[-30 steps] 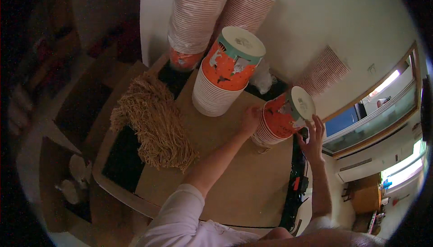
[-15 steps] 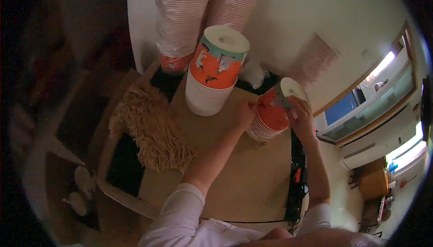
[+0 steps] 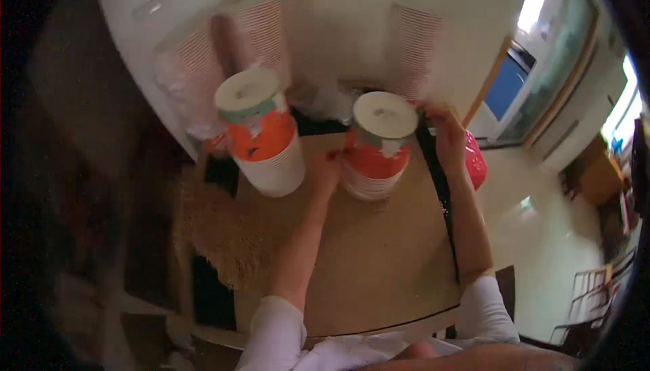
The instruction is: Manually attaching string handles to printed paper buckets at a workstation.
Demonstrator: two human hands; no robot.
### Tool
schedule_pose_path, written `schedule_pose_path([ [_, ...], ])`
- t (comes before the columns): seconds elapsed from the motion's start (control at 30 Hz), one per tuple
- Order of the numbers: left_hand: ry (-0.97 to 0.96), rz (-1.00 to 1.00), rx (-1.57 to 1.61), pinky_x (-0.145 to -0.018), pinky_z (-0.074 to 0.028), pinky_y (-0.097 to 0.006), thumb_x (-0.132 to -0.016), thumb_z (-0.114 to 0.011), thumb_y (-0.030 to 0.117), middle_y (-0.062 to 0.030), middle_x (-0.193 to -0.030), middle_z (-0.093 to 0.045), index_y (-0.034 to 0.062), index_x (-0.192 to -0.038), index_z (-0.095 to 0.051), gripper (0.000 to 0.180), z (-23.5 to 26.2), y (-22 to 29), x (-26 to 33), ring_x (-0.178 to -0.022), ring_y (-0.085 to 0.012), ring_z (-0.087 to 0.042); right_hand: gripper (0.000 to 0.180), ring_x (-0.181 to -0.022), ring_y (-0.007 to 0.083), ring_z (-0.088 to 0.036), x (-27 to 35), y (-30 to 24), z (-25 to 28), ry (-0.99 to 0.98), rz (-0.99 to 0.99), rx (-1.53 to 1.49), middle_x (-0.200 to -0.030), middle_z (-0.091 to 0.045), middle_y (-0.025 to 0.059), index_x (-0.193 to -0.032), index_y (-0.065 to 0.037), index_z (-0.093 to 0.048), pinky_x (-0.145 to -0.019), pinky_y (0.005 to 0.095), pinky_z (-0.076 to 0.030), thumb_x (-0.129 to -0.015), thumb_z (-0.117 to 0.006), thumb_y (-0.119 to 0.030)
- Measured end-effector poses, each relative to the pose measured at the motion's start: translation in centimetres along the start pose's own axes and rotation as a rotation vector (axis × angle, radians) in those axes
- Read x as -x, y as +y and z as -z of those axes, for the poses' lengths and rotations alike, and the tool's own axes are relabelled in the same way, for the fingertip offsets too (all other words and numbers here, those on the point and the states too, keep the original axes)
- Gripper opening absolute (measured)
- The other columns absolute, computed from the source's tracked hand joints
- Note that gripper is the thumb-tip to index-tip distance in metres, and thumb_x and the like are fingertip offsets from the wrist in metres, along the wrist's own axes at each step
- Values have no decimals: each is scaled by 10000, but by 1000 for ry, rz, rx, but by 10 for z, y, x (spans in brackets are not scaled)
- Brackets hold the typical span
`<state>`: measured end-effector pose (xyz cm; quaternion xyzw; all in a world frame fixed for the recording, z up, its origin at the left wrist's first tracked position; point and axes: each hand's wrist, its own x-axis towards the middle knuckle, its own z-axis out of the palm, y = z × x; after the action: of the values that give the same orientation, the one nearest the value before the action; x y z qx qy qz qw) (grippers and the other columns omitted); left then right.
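Note:
A stack of upside-down paper buckets [image 3: 379,161] stands on the table between my hands. Its top bucket is orange with a green band and a cream base; white rims show below. My left hand [image 3: 326,170] is at the stack's left side, its fingertips against or very near the orange wall, blurred. At the upper right of the stack is my right hand [image 3: 447,134], fingers bent and somewhat apart, with nothing visible in them. Left of my left hand stands a second, similar stack of buckets [image 3: 267,141], touched by neither hand.
Tall stacks of nested buckets [image 3: 261,32] in clear wrap stand by the wall, with another tall stack [image 3: 416,49] further right. Shredded tan paper-like filler [image 3: 227,235] lies at the table's left. A red object [image 3: 476,161] is beyond the table's right edge.
The view has swung right. My right hand has come off the top bucket to its upper right. My left hand stays by the stack's left side.

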<state>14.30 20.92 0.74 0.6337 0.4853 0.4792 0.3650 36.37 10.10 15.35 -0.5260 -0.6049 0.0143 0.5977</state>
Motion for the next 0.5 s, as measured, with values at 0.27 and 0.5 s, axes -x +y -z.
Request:
schedule_pose_path([
  [0.27, -117, -123, -137, -642, -472, -296, -773, -588, 129, -97, -780, -639, 23, -881, -621, 156, 18, -35, -18, -707, -182, -604, 109, -775, 90, -539, 91, 108, -33, 221, -349, -221, -822, -591, 35, -896, 4, -591, -681, 219, -434, -827, -524, -47],
  [0.5, -7, -82, -129, -617, -459, -283, -762, -590, 102, -95, -732, -620, 6, -844, -595, 126, 26, -22, -18, -658, -175, -585, 160, -691, 95, -546, 86, 113, -47, 96, -541, -446, -765, -605, 47, -930, -5, -580, -622, 242, -447, -781, -594, -62],
])
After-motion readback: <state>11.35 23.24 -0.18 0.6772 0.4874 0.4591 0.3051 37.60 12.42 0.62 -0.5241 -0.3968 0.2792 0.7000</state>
